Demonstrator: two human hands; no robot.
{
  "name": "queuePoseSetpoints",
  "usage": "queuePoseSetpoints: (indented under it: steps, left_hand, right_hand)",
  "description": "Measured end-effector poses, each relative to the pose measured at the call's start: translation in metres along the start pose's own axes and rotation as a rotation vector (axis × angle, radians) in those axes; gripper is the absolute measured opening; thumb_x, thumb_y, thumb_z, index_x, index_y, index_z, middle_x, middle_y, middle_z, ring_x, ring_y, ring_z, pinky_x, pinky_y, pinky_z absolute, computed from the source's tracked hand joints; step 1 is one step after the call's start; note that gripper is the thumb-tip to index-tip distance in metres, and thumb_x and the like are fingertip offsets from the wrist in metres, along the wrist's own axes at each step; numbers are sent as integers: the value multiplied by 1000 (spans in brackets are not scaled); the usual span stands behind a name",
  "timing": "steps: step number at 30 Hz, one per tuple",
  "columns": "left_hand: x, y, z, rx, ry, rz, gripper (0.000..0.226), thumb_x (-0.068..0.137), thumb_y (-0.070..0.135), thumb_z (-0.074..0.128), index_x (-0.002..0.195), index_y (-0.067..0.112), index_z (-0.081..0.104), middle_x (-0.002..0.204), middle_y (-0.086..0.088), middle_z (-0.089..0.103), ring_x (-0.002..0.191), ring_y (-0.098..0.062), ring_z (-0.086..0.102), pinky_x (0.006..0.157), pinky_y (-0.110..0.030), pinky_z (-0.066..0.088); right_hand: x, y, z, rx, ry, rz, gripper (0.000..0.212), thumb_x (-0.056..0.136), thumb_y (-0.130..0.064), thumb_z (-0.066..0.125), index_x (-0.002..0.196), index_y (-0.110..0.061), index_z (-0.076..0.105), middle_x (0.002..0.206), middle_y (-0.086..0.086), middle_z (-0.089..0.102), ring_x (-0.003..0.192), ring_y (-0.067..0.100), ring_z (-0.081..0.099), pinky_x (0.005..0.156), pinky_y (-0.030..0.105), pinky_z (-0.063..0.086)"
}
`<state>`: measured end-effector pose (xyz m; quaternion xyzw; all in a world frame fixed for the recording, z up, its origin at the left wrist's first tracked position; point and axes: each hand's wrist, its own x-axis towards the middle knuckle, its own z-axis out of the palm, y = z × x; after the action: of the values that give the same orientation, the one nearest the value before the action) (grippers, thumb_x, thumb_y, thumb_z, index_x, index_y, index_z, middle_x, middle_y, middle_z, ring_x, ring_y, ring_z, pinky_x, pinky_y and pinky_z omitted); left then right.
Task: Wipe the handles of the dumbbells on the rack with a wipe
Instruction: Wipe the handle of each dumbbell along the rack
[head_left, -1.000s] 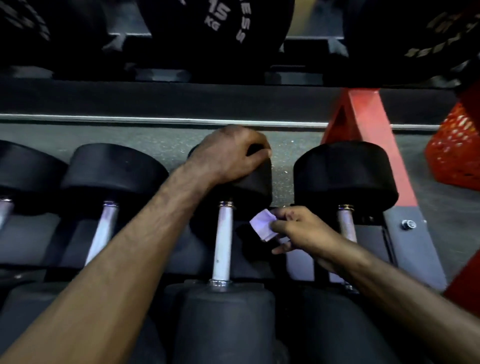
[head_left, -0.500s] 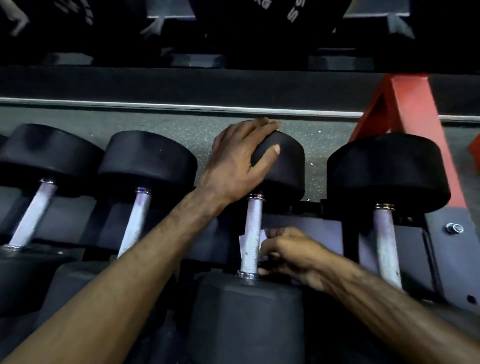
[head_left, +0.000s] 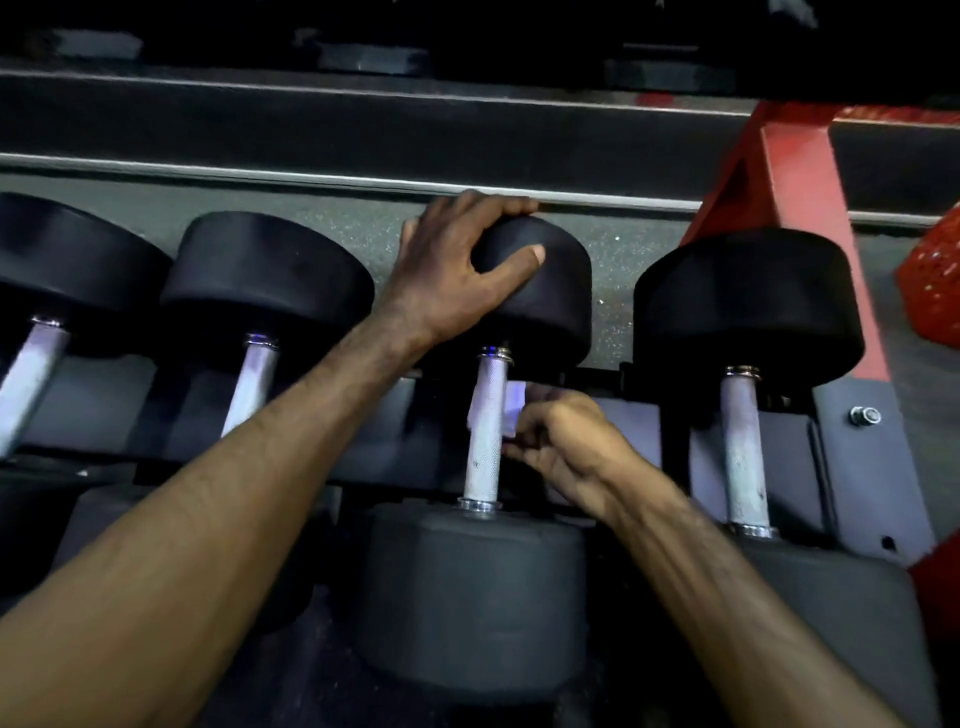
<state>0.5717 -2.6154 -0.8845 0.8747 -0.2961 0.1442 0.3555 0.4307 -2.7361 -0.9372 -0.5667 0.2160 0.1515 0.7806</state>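
Several black dumbbells with silver knurled handles lie side by side on the rack. My left hand (head_left: 457, 265) grips the far head (head_left: 550, 291) of the third dumbbell, fingers curled over its top. My right hand (head_left: 566, 447) holds a small white wipe (head_left: 511, 410) against the right side of that dumbbell's handle (head_left: 485, 431), at its upper half. The wipe is partly hidden behind the handle and my fingers. The near head (head_left: 472, 597) sits below. Another dumbbell handle (head_left: 743, 447) stands to the right, one more handle (head_left: 254, 384) to the left.
A red rack upright (head_left: 795, 176) rises at the right, with a grey bracket and bolt (head_left: 865, 415) below it. A red mesh basket (head_left: 935, 280) shows at the right edge. Grey speckled floor (head_left: 363, 223) lies beyond the dumbbells.
My right hand brought the wipe from beside the handle onto it, then slid it up the handle away from the near head. My left hand stayed on the far head.
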Motion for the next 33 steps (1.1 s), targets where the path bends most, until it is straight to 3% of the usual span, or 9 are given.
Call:
queuePoseSetpoints:
  steps: [2,5,10,13,17,22,26,29,33]
  left_hand:
    - [1,1,-2,-27,2,7,56,90,65,58,139,39,67,133,13,65,130,-18,54,115,-46,38]
    - [2,0,-3,-51,-13,4,56,90,64,59,137,37,68,130,11,65,129,-19,56,115,-52,41]
    - [3,-5,1,-54,0,43,51,93,62,59,137,36,68,132,11,65,129,-21,57,113,-55,43]
    - [4,-7,2,-50,-1,55,50,95,61,59,138,37,67,133,12,65,129,-21,57,113,-56,42]
    - [4,-9,2,-48,13,59,49,95,61,58,139,38,67,134,13,64,130,-20,56,114,-56,42]
    - [6,-11,3,-51,15,75,50,97,61,58,140,37,67,133,9,66,129,-21,58,112,-54,44]
    - [5,-13,4,-52,9,84,50,97,61,59,140,37,67,131,8,66,128,-21,58,112,-54,44]
    - [5,-12,3,-56,17,79,50,97,60,58,140,37,68,130,7,65,128,-21,57,112,-54,44]
    - [5,-13,3,-51,16,86,50,97,60,58,140,36,67,130,9,64,129,-21,57,111,-54,44]
  right_hand:
    - [-3,8,-4,-2,-3,-28,49,87,20,36,121,6,68,93,15,75,77,16,72,85,36,62]
    - [-16,21,-15,-105,-92,55,42,91,15,46,120,1,72,108,22,76,93,26,70,100,46,57]
    - [6,14,-10,13,-28,-21,35,91,16,51,117,2,71,109,24,71,95,29,68,78,31,63]
    - [6,16,-8,-40,-2,-73,31,93,13,51,120,10,67,100,23,71,78,20,68,66,23,60]
    - [-6,32,-17,-145,-102,45,29,96,8,52,120,9,68,101,24,69,79,24,63,71,30,59]
    - [15,14,-5,52,24,-78,29,95,12,47,91,-8,68,87,16,69,69,18,66,61,27,60]
    - [-1,21,-9,-51,-24,-18,27,90,13,49,103,1,69,75,14,67,54,12,62,52,22,51]
    - [-8,26,-11,-217,-96,54,30,88,11,49,107,9,72,90,24,67,61,17,61,57,24,49]
    - [14,9,-3,-9,27,-64,31,91,16,44,87,-5,67,89,22,66,74,25,61,64,29,59]
